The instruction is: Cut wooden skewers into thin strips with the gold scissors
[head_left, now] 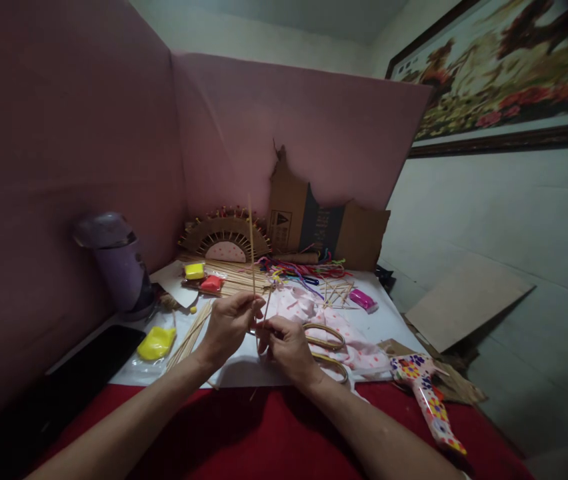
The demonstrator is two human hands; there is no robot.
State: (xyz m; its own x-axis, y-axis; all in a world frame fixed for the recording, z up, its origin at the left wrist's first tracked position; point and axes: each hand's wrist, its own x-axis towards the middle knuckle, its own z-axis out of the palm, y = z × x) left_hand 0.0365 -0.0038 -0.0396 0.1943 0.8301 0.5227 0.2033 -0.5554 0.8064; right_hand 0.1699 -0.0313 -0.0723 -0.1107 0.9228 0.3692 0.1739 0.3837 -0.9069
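My left hand (230,327) is closed around a thin bamboo stick (252,247) that stands nearly upright above the fingers. Close against it, my right hand (288,345) is pinched on a short, slanted thin stick (267,303); where the two sticks meet is hidden by the fingers. Just right of my right hand lie the gold-coloured handles of a pair of scissors (331,333), on pink dotted fabric (351,343). A loose bundle of bamboo sticks (191,333) is left of my left wrist, beside a yellow lump of clay (157,342) on clear plastic.
Behind stand a fan-shaped cardboard piece (191,238) with sticks and torn cardboard (289,213). A purple bottle (124,267) and black phone (117,340) are left. Coloured cords (309,270) and a magenta clay pack (363,300) lie farther back. A flower-patterned glue gun (429,400) is right.
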